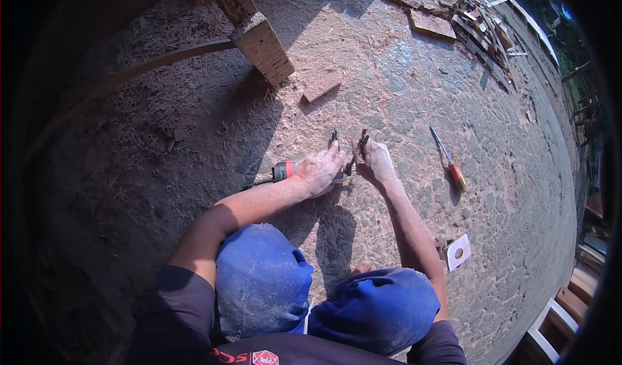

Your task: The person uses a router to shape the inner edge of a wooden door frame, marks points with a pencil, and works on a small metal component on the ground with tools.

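My left hand (322, 171) is closed around a small corded power tool (284, 170) with a dark body and a red band. Its cord trails off to the left, and much of the body is under my palm. A dark metal piece (334, 138) sticks up by my left fingertips. Just to the right, my right hand (378, 162) grips a dark, wrench-like metal tool (364, 136), whose lower end reaches toward the power tool's right end. Its exact shape is partly hidden by my fingers.
A screwdriver (457, 176) with a red and yellow handle lies to the right. Nearer stands a white square plate with a round hole (449, 256). Ahead are a loose wood block (322, 87) and a thick timber post (264, 48). Scrap wood (433, 25) is piled far right.
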`<state>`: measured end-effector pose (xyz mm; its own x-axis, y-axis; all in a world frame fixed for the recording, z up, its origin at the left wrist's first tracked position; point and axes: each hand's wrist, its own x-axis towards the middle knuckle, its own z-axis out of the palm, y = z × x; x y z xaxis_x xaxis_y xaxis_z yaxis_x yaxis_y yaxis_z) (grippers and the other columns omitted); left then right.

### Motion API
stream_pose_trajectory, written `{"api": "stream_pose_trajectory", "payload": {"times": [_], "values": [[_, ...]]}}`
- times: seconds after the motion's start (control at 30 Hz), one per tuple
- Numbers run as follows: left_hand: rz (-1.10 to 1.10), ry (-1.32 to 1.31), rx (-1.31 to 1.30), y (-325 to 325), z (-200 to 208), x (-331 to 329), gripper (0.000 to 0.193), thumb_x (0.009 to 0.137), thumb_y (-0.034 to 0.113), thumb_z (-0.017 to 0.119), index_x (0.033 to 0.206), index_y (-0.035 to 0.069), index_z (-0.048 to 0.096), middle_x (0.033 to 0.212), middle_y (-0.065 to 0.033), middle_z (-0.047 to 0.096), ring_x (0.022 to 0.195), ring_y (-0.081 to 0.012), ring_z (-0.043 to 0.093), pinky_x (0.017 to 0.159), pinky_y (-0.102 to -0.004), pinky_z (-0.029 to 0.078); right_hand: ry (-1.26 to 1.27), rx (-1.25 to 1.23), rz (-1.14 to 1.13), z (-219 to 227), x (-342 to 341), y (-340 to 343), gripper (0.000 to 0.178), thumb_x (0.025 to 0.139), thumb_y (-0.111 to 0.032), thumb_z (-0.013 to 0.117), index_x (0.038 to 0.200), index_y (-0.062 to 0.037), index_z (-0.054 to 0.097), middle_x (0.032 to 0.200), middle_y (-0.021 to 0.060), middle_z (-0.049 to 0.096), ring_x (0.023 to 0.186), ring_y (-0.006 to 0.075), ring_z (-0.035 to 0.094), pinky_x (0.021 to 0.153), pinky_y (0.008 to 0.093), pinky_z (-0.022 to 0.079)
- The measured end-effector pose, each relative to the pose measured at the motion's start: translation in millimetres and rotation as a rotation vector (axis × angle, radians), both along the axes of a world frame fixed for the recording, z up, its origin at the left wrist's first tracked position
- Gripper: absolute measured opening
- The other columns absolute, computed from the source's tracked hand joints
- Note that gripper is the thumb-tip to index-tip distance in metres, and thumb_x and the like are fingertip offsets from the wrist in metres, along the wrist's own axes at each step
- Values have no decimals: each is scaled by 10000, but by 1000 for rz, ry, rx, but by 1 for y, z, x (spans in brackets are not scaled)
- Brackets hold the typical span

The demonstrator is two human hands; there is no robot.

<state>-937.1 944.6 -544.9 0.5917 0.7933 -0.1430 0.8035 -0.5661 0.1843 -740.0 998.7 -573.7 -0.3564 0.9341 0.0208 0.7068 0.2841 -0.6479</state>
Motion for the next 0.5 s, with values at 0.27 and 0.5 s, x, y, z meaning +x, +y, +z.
{"api": "stream_pose_trajectory", "payload": {"times": [0.27,0.5], "values": [[57,-42,-121,-2,-2,-1,825,696,210,774,1392,4,382,1447,-327,393,1264,-392,519,1006,-451,487,-16,-33,75,12,-8,-2,232,772,-198,685,892,-33,574,746,214,631,738,419,643,666,493,518],[67,-60,-172,6,-2,1,898,678,211,783,1423,-19,336,1439,-326,400,1337,-428,444,1067,-438,451,7,-36,35,5,-3,-4,207,793,-191,671,915,-44,591,754,211,643,736,422,648,673,498,526]]}}
